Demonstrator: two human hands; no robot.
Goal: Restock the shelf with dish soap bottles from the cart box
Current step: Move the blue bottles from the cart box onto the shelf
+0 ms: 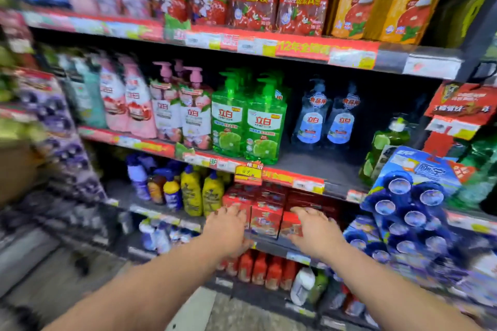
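Green dish soap pump bottles [247, 121] stand at the front of the middle shelf [301, 166], with clear blue-labelled bottles [325, 121] set back to their right. Bare shelf lies in front of and beside those blue-labelled bottles. My left hand [228, 228] and my right hand [314, 231] are stretched forward, palms down and fingers spread, in front of red boxes [266, 220] on the shelf below. Neither hand holds anything. The cart box is out of view.
Pink pump bottles [183, 110] and pink refill pouches [129, 99] fill the middle shelf's left part. A hanging pack of blue toilet cleaners [408, 209] juts out at the right. Yellow bottles [201, 193] stand left of the red boxes. The picture is blurred at its edges.
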